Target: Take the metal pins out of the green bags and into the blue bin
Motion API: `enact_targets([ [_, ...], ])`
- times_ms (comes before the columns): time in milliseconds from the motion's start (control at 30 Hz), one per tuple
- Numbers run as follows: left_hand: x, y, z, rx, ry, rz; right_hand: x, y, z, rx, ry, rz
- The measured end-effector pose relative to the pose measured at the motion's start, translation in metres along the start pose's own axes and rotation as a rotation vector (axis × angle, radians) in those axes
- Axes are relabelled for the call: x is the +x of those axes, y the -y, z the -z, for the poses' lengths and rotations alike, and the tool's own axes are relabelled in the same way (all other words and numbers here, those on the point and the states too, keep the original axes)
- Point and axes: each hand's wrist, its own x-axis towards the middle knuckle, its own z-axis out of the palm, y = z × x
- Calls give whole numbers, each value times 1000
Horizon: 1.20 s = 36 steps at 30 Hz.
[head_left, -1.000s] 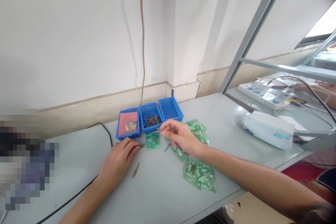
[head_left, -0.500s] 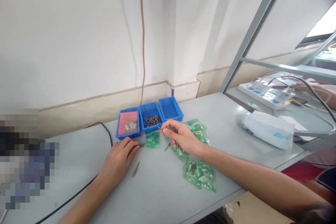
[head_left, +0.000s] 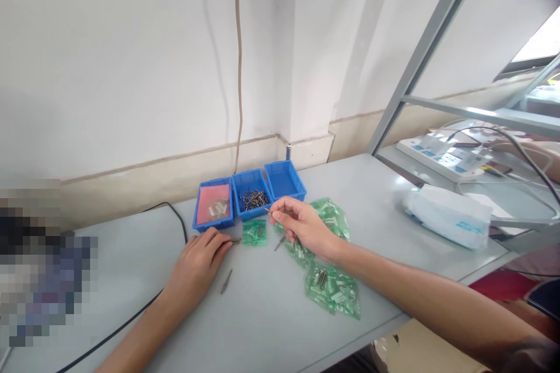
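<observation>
My left hand (head_left: 202, 253) rests on the table, its fingers closed round small metal pins (head_left: 236, 240) whose ends stick out past the fingertips. In a pinch between thumb and forefinger, my right hand (head_left: 300, 226) holds one slim metal pin (head_left: 266, 210) near the middle blue bin (head_left: 240, 210). That bin contains a heap of similar pins (head_left: 254, 200). Between my hands lies a small green bag (head_left: 254, 233) with pins inside. One loose pin (head_left: 226, 281) is on the table right of my left wrist, and another (head_left: 279, 243) lies just below my right fingers.
A blue bin (head_left: 195, 218) with a pink bag stands left; another blue bin (head_left: 286, 178) stands right. Several green bags (head_left: 335, 288) of metal parts lie under and beside my right forearm. A white-and-blue plastic pack (head_left: 446, 215), a metal frame (head_left: 420, 52) and a black cable (head_left: 131, 320) surround the workspace.
Hardly anything differs. The pin tip in my right hand sits slightly higher; my left hand stays in place.
</observation>
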Motion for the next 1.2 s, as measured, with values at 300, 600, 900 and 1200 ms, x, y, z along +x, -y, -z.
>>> enact_targets([
  [300, 0, 0, 0, 7, -13, -12, 1, -1, -1, 3, -12, -15],
  [600, 0, 0, 0, -1, -1, -13, 1, -3, -2, 66, -28, -16],
  [900, -1, 2, -2, 3, -3, -5, 1, -4, -2, 73, -36, -18],
  [1200, 1, -2, 1, 11, -20, -13, 2, -4, -1, 68, -39, -14],
])
